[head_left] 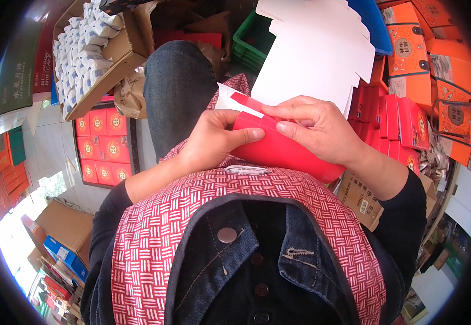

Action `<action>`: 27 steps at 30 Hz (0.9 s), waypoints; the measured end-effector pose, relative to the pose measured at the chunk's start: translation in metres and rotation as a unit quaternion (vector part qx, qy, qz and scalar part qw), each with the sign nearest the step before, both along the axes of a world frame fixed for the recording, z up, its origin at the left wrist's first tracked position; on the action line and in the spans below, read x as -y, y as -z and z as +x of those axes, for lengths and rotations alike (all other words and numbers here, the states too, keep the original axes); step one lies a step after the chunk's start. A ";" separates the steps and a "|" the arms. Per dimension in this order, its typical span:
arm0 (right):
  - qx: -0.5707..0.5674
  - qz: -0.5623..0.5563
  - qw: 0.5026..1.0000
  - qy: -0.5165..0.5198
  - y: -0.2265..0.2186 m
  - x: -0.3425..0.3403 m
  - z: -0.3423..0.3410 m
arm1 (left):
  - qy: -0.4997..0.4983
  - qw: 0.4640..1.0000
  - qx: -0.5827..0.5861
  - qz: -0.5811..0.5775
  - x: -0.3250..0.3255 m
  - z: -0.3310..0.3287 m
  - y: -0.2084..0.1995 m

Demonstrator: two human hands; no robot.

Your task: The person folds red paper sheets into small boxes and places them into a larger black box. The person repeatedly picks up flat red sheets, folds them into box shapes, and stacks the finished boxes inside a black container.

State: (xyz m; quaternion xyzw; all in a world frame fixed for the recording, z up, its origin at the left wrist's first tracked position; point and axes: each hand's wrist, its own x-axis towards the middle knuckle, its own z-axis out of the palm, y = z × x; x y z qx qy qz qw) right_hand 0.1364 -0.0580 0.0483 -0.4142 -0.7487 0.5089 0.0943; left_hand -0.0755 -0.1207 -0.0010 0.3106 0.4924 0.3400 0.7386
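Observation:
A red cardboard box blank with a white inner side [292, 154] is held in front of my apron, partly folded. My left hand [212, 138] grips its left end, with the thumb lying on the red face and the fingers behind, out of sight. On the right, my right hand [318, 130] pinches the upper edge near a raised red flap, its thumb and forefinger close together. A white-lined flap [228, 98] sticks out beyond my left hand. Just past my hands lies a stack of flat white card blanks [300, 65].
A carton of small white wrapped packets [86, 59] stands far left, above a tray of red square boxes [104, 145]. Beside the white blanks is a green crate [249, 46]. Red boxes [390, 122] and orange gift boxes [406, 51] are piled right. My knee [178, 89] rises at centre left.

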 end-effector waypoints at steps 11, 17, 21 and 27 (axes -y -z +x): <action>0.005 0.009 1.000 0.002 -0.005 0.003 -0.003 | -0.039 0.999 0.008 0.012 0.002 0.000 -0.001; 0.006 0.085 0.996 -0.032 -0.003 0.008 0.001 | -0.055 0.998 0.026 0.005 0.002 0.001 -0.002; 0.011 0.116 0.992 -0.052 -0.001 0.014 0.000 | -0.056 0.998 0.039 0.006 0.003 0.000 0.001; -0.039 -0.022 0.998 -0.045 -0.005 -0.001 0.004 | -0.036 0.998 0.025 0.038 0.002 0.000 -0.001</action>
